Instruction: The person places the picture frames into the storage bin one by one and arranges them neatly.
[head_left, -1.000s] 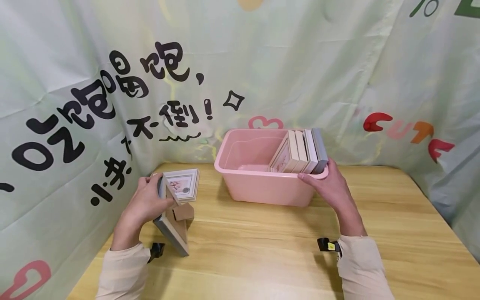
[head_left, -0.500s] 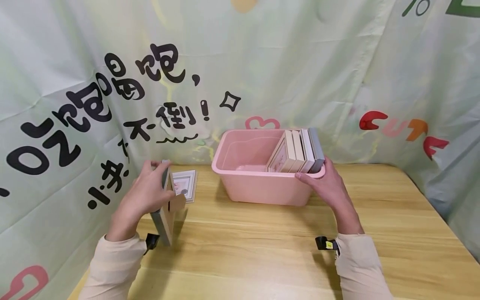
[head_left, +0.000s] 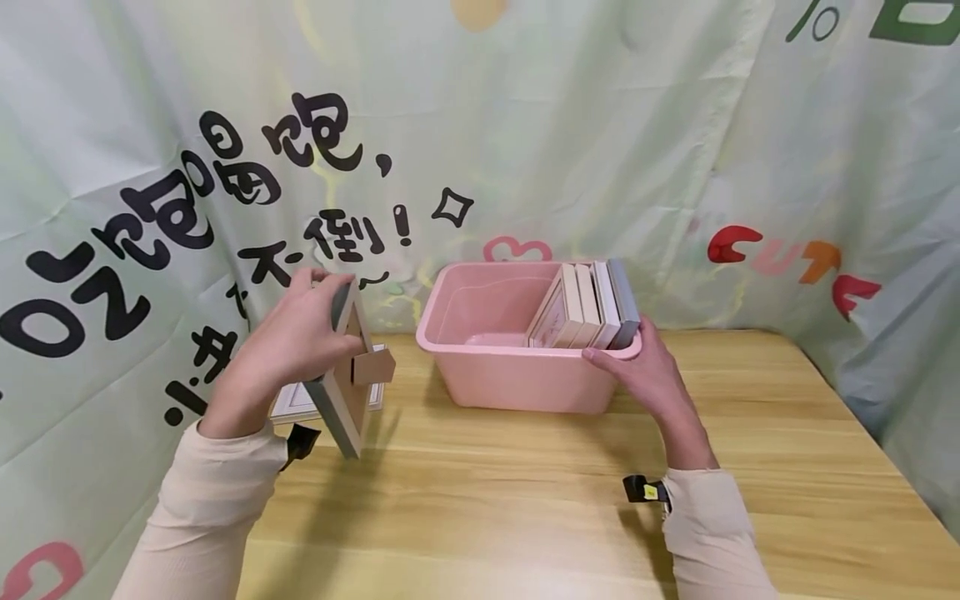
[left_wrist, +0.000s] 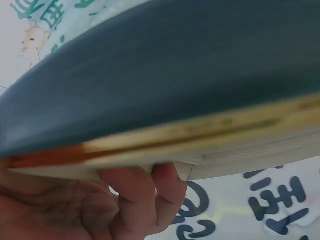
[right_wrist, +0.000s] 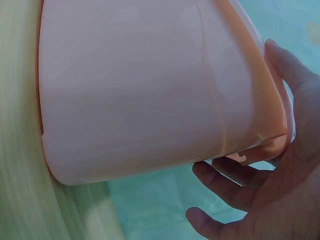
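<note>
My left hand (head_left: 273, 346) grips a grey-edged picture frame (head_left: 343, 408) by its upper part, tilted on edge with its brown fold-out stand (head_left: 375, 367) sticking out to the right. In the left wrist view, the frame's dark edge (left_wrist: 165, 75) fills much of the picture, above curled fingers (left_wrist: 132, 195). My right hand (head_left: 660, 379) holds the right end rim of a pink plastic bin (head_left: 517, 379), thumb over the front corner. From the right wrist, the bin's end wall (right_wrist: 140, 95) shows, with fingers (right_wrist: 220, 182) under the rim. Several frames (head_left: 570, 308) lean upright at the bin's right end.
Behind the held frame, a white picture frame (head_left: 295, 406) lies flat on the wooden table (head_left: 480, 500), partly hidden. The bin's left part shows bare pink floor. A printed curtain (head_left: 570, 125) hangs behind and at both sides of the table.
My left hand has raised the grey-edged frame, first turning it more upright, and now holds it higher in front of the white frame. My right hand stays on the bin's rim.
</note>
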